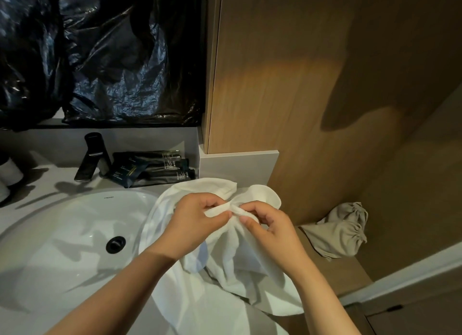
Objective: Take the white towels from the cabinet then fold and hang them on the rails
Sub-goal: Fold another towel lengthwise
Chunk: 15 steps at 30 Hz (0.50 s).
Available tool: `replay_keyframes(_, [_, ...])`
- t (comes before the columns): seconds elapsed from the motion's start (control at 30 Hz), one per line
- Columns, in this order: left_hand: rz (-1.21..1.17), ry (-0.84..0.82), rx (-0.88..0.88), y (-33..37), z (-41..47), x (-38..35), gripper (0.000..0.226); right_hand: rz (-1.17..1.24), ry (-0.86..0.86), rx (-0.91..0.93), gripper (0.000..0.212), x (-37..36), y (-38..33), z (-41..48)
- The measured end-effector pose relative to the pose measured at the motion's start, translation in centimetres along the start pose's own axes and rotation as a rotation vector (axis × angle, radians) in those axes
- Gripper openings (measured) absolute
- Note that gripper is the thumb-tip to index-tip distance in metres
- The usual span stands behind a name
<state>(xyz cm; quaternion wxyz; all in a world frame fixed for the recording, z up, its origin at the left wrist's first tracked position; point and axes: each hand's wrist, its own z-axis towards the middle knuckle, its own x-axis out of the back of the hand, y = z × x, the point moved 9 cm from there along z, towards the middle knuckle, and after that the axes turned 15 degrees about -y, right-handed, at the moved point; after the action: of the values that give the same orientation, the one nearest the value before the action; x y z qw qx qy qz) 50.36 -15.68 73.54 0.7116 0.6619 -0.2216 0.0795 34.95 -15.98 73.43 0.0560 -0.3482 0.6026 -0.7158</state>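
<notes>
A person stands at a bathroom worktop (57, 178), both forearms reaching in from 6 o'clock. The left hand (197, 217) and right hand (270, 232) meet just right of the middle of the view. Each pinches a bunched edge of a white towel (225, 272) between thumb and forefinger, fingers curled and the two hands almost touching.

The towel hangs down from that pinch toward 6 o'clock. Its left edge lies over the right rim of the sink (62, 234), and its lower edge falls past the front of the worktop. Above the hands, at 12 o'clock, two rounded folds of towel spread close to a white block (240, 166) and the wood panel (287, 72) behind it.

At 9 o'clock from the hands the oval sink opens wide, with a dark drain (115, 244) in its floor. Beyond it, at 10 o'clock, a dark tap (92, 157) stands at the back rim, with dark toiletry packets (155, 168) stacked just to its right against the wall. Crumpled black plastic (100, 54) covers the wall at 11 o'clock.

The wood panel rises from 12 to 2 o'clock, its vertical edge running down to the white block. At 3 o'clock a beige drawstring bag (342, 232) lies on a low wooden ledge (332, 272), well apart from the towel, with a strip of bare ledge between them.
</notes>
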Motion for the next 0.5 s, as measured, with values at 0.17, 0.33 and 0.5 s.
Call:
replay_keyframes(0.17, [0.057, 0.057, -0.017, 0.4, 0.4, 2.1, 0.006, 0.091, -0.026, -0.045, 0.020, 0.9, 0.3, -0.4])
replay_keyframes(0.33, [0.164, 0.200, 0.025, 0.2, 1.4, 6.1, 0.002, 0.060, 0.010, -0.009, 0.022, 3.5, -0.7, -1.1])
replay_keyframes(0.5, [0.200, 0.241, 0.074, -1.1, 1.9, 8.1, 0.005, -0.012, 0.105, -0.053, 0.028, 5.8, 0.1, -2.0])
